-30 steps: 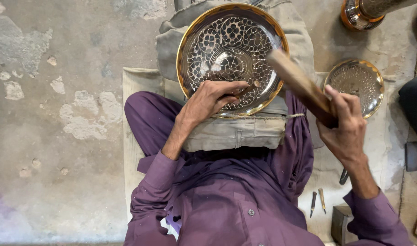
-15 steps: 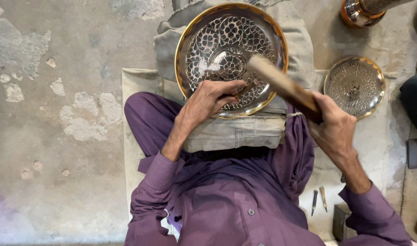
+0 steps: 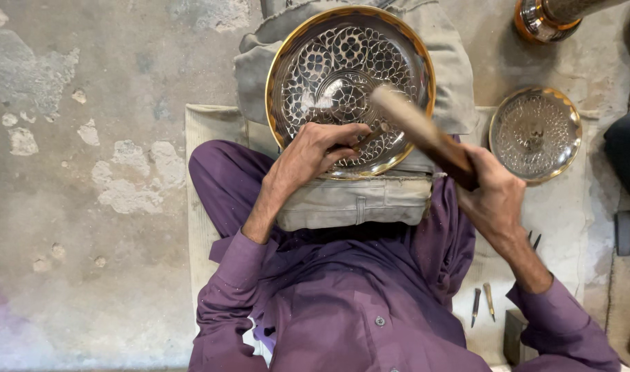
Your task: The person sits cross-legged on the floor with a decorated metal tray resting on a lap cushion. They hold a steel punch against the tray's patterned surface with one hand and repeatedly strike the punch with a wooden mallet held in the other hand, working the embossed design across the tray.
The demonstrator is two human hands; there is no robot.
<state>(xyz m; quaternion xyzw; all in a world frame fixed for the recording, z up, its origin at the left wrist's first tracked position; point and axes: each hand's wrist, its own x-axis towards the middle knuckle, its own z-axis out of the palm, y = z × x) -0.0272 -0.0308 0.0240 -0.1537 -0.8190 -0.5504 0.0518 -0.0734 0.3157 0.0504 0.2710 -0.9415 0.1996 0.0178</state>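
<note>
The left hand (image 3: 315, 153) pinches a chisel (image 3: 370, 136) on the plate (image 3: 349, 89), while the right hand (image 3: 494, 196) grips a mallet (image 3: 418, 131) slanting toward the chisel.

L hand (image 3: 315, 153): fingers curled in a pinch, wrist bent, forearm angled up from purple sleeve. R hand (image 3: 492, 196): closed in a fist grip, forearm bare, raised at an angle, sleeve pushed back.

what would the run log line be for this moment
left hand: holds chisel on engraved plate | right hand: grips wooden mallet above chisel | plate on cloth pad
</note>
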